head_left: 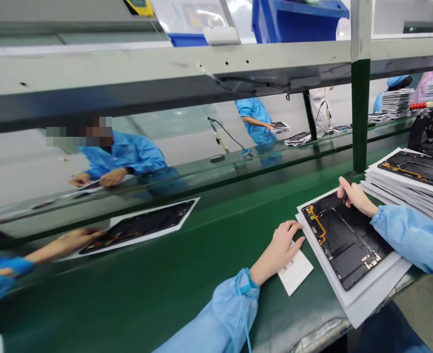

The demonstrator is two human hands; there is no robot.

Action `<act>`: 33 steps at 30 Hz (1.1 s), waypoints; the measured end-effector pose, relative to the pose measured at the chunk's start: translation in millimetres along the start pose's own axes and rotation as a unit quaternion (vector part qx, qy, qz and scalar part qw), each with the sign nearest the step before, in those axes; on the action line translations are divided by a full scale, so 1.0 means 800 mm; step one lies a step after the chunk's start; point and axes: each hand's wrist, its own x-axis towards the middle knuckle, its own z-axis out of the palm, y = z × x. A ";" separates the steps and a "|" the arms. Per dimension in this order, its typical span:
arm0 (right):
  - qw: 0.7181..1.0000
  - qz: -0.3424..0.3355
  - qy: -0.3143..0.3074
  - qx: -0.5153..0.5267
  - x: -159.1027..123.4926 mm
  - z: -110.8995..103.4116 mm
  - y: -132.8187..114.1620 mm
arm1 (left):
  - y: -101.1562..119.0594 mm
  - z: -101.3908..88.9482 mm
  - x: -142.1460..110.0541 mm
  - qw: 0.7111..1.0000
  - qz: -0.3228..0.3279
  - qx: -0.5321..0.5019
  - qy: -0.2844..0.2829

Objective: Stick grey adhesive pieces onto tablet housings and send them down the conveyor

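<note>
My left hand (279, 249) lies over a small white card pad (298, 272), its fingers spread and the fingertips near the edge of the white sheets. My right hand (358, 197) is closed around a slim black tool (348, 190), whose exact kind I cannot make out. It is over the upper edge of a black tablet back housing (345, 245). That housing lies open side up on white sheets (367, 299), with an orange flex cable (320, 226) along its left side and a small circuit board (371, 260) at its near end.
More housings between white sheets form a stack (396, 189) at the right. Another housing (139, 226) lies on the green bench (216, 274) at left, with a co-worker's hand (73, 242) on it. A shelf beam (165, 73) and green post (360, 117) stand ahead. Co-workers sit opposite.
</note>
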 end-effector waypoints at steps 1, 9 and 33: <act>1.000 0.006 0.013 0.003 0.002 0.000 0.008 | 0.000 0.001 0.000 1.000 0.002 0.005 0.004; 0.997 0.057 0.051 0.021 0.019 -0.009 0.019 | 0.004 -0.001 0.007 0.999 0.015 0.028 0.023; 0.997 0.056 0.034 0.035 0.019 -0.016 0.022 | -0.003 0.007 0.019 0.997 0.008 0.075 0.019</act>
